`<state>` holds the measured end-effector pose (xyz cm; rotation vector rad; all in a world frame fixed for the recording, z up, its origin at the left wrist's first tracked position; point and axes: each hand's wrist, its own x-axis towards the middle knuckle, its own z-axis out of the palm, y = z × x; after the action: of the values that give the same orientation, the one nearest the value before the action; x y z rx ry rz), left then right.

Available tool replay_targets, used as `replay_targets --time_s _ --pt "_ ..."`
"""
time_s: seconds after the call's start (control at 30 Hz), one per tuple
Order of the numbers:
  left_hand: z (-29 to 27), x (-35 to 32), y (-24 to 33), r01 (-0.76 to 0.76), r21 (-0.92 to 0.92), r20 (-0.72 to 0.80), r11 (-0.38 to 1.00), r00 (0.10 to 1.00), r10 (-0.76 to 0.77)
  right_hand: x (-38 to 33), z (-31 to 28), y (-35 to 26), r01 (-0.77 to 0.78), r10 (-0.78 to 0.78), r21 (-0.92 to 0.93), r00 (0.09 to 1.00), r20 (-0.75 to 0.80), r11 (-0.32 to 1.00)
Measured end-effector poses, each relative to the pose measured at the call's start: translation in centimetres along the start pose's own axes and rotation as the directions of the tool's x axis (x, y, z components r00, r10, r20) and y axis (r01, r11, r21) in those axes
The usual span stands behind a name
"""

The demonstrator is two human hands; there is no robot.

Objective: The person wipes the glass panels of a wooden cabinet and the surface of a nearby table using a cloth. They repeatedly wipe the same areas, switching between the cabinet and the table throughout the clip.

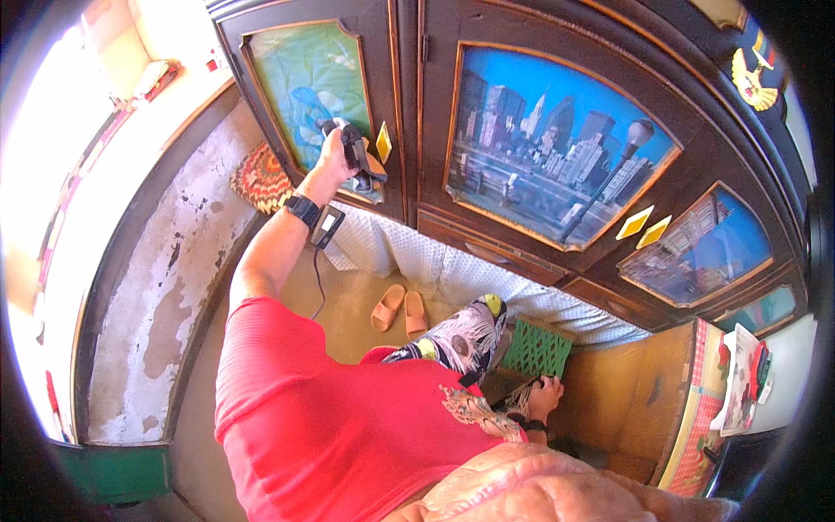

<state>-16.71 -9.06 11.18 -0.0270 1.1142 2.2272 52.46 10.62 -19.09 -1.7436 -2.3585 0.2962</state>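
My left hand (333,161) is raised at the cabinet's left door, its fingers wrapped round a dark, crumpled cloth (355,150). The cloth is against or just in front of the green picture panel (304,70), beside a yellow diamond-shaped door plate (384,142). Low on the right, my right hand (544,397) has curled fingers beside a green plastic lattice (537,348) and a brown wooden surface (609,409). Whatever it grips, if anything, is hidden.
The dark wooden cabinet (409,104) has a large city-picture panel (557,139). White patterned fabric (444,270) hangs below it. Orange slippers (388,308) and a corded black device (327,227) are near the floor. A cluttered table (687,435) stands right.
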Motion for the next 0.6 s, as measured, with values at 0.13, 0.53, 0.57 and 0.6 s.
replay_targets --time_s 0.13,0.53,0.57,0.6 --pt "4.5 -1.9 5.8 -0.303 0.218 0.031 0.928 0.952 0.303 -0.3 -0.3 -0.5 -0.009 0.009 0.024 1.0 -0.006 1.0" --pt "6.7 -2.5 33.2 -0.695 0.616 -0.32 0.372 0.211 0.924 -0.6 0.2 0.2 -0.073 0.075 0.056 0.997 -0.034 0.996" --pt "6.2 -1.8 34.8 -0.744 0.489 -0.287 0.455 0.355 0.889 -0.6 0.2 0.2 -0.039 0.041 0.036 0.998 -0.05 0.999" --pt "5.3 -0.9 35.4 -0.714 0.561 -0.214 0.419 0.364 0.906 -0.6 0.1 0.1 -0.03 0.031 0.021 0.998 -0.053 0.999"
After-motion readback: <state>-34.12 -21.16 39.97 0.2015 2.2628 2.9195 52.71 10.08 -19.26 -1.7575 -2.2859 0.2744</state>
